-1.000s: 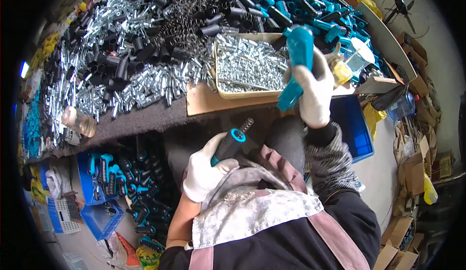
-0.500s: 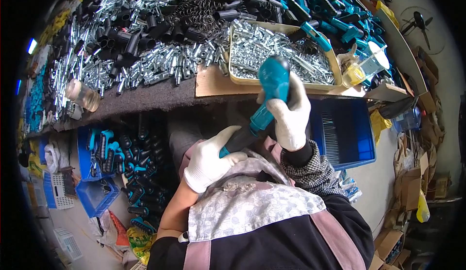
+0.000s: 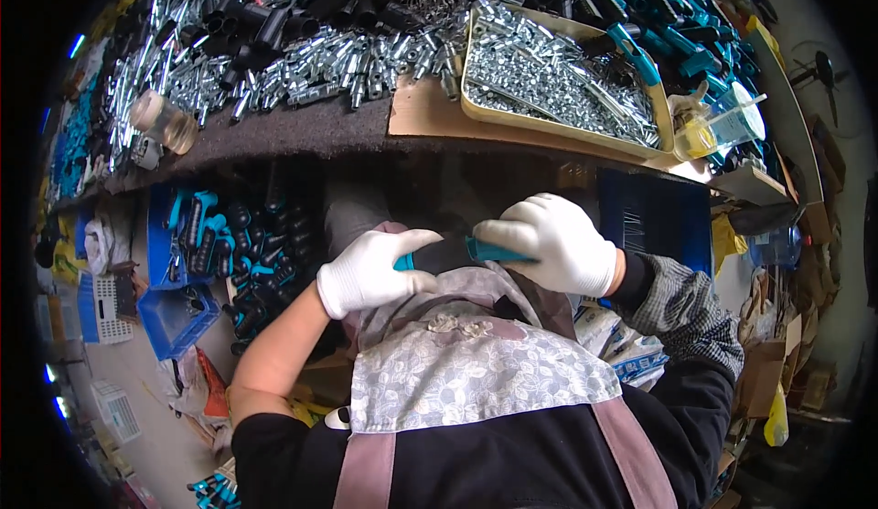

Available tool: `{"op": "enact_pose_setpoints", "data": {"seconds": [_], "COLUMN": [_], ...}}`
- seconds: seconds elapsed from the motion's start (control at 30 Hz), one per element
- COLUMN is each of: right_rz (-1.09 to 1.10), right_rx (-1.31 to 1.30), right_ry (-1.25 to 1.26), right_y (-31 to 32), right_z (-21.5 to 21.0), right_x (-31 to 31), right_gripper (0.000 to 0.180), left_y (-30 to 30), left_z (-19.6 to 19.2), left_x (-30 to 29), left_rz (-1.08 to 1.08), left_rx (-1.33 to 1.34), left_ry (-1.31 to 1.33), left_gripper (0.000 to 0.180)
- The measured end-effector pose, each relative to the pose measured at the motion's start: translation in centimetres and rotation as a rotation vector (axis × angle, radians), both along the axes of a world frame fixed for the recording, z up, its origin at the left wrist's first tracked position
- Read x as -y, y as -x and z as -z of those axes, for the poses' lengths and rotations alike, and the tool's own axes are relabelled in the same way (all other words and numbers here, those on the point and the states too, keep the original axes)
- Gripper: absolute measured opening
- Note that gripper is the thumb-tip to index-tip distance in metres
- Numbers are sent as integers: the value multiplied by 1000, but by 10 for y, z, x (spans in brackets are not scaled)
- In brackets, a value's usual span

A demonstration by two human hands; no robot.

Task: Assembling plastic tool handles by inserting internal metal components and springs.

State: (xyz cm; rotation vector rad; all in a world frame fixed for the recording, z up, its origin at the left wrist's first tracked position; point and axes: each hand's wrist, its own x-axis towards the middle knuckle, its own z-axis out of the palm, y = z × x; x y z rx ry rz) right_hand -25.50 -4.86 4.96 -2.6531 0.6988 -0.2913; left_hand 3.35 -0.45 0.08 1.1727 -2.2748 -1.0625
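Observation:
A tool handle (image 3: 445,255), black in the middle with teal at both ends, lies level above my lap. My left hand (image 3: 370,273), white-gloved, is closed round its left end, thumb on top. The white-gloved right hand (image 3: 556,246) wraps its teal right end from above, fingers curled over it. Most of that right end is hidden under the glove, so its full shape cannot be made out. Below both hands spreads a grey leaf-patterned apron (image 3: 485,372).
Ahead is a bench heaped with silvery metal parts (image 3: 366,61). A shallow cream tray (image 3: 549,134) of small metal pieces and a cup (image 3: 736,117) stand at its edge. A bottle (image 3: 165,123) lies left. Below are blue bins (image 3: 178,321) and black-teal handles (image 3: 251,239).
The right hand has come down from near the tray's edge to lap height and turned palm down. The tool handle has swung from slanting upward to level. The left hand stays at its left end.

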Motion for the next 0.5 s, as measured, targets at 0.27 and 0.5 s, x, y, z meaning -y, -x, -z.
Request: {"op": "enact_pose_setpoints", "data": {"seconds": [0.27,0.5], "right_rz": [-442,432], "right_rx": [218,425], "right_ry": [653,-1485], "right_y": [-5,4], "right_z": [10,38], "right_x": [6,6], "right_gripper": [40,70], "left_y": [-15,1], "left_z": [12,-33], "left_x": [18,5], "left_rz": [236,46], "left_rx": [-243,413], "left_ry": [-777,453], "left_gripper": [71,56]}}
